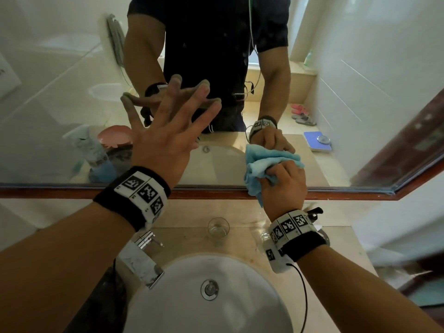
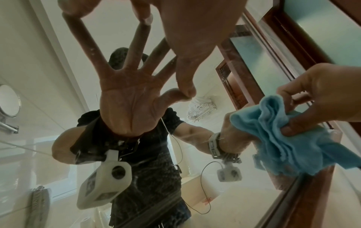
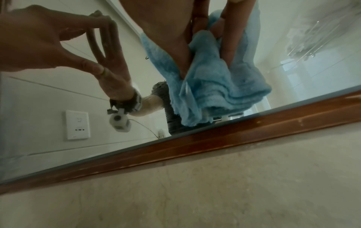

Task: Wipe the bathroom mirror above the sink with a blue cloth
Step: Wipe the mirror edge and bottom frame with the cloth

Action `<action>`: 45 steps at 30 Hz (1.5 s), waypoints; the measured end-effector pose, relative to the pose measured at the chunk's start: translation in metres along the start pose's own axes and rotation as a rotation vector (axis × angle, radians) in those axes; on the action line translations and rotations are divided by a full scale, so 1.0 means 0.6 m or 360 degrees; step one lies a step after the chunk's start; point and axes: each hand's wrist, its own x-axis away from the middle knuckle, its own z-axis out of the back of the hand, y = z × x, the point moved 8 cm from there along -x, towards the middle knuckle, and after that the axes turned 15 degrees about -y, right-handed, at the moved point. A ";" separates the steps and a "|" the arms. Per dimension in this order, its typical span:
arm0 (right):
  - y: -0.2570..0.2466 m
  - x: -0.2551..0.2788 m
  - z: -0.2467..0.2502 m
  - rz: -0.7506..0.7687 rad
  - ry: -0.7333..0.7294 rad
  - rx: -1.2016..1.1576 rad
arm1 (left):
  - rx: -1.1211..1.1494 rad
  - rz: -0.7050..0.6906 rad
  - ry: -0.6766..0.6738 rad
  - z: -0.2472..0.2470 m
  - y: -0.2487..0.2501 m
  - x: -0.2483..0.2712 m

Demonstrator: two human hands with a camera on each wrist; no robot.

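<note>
The bathroom mirror (image 1: 60, 92) has a brown wooden frame (image 1: 216, 194) along its lower edge. My left hand (image 1: 165, 131) is spread wide, its straight fingertips touching the glass left of centre; in the left wrist view the left hand (image 2: 195, 34) meets its own reflection. My right hand (image 1: 284, 186) grips a bunched blue cloth (image 1: 262, 164) and holds it against the glass just above the frame. The right wrist view shows the right hand (image 3: 166, 34) with fingers curled into the blue cloth (image 3: 210, 86), whose lower folds hang to the frame (image 3: 215, 138).
Below the mirror a beige stone counter (image 1: 187, 239) holds a white round sink (image 1: 168, 296), a chrome faucet (image 1: 144, 255) and a clear drinking glass (image 1: 218, 228). A black-handled item (image 1: 314, 211) stands behind my right wrist. White tiled walls flank the mirror.
</note>
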 end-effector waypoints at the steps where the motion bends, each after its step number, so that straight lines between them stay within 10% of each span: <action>1: -0.011 0.001 -0.006 0.0033 0.0000 -0.0002 | -0.0007 0.0010 0.0010 0.000 -0.003 -0.003; 19: -0.200 0.020 -0.111 0.0176 -0.0055 -0.0114 | 0.0178 -0.0072 -0.0222 -0.005 -0.002 0.001; 40: -0.128 -0.055 0.038 -0.0038 0.0061 -0.0417 | 0.0100 0.0009 0.0004 0.010 -0.002 0.011; 45: -0.144 -0.048 0.036 0.0020 0.0001 -0.0585 | 0.0560 -0.0047 0.0416 0.051 0.010 0.033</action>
